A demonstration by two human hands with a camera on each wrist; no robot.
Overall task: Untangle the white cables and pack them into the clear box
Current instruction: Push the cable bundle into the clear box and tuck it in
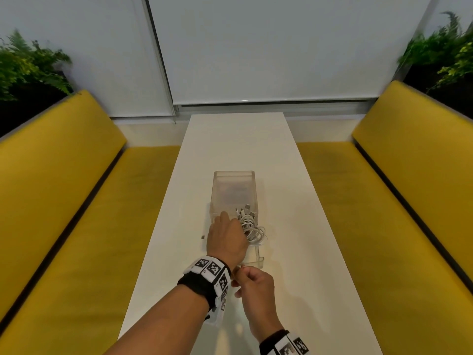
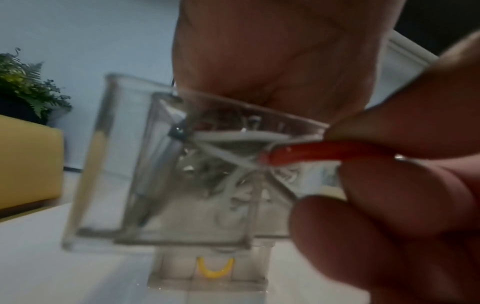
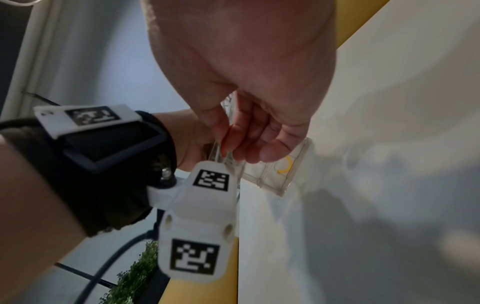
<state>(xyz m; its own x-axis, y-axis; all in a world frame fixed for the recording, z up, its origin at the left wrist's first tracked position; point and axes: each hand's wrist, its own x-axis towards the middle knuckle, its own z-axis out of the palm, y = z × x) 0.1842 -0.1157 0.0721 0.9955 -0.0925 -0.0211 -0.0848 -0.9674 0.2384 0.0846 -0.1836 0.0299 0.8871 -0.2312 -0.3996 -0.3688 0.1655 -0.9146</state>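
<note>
The clear box [image 1: 234, 175] lies lengthwise on the white table [image 1: 238, 139], its inner tray pulled out toward me. A coil of white cables [image 1: 253, 229] with several plugs sits in the tray. My left hand [image 1: 227, 237] reaches over the tray and lies against the coil's left side. Its thumb points forward and its fingers are hidden beneath it. My right hand [image 1: 240, 274] pinches the tray's near rim [image 1: 258, 263] just under my left wrist. In the right wrist view its curled fingers [image 3: 249, 144] grip the clear plastic [image 3: 298, 164]. The cables [image 2: 228, 139] show blurred through the box wall.
A small yellow band [image 2: 215, 271] lies in a front compartment of the tray. Something thin and red-orange [image 2: 324, 152] shows by my right fingers. Yellow benches [image 1: 76, 201] flank the narrow table, with plants [image 1: 28, 65] behind. A small dark item [image 1: 203, 237] lies left of the box.
</note>
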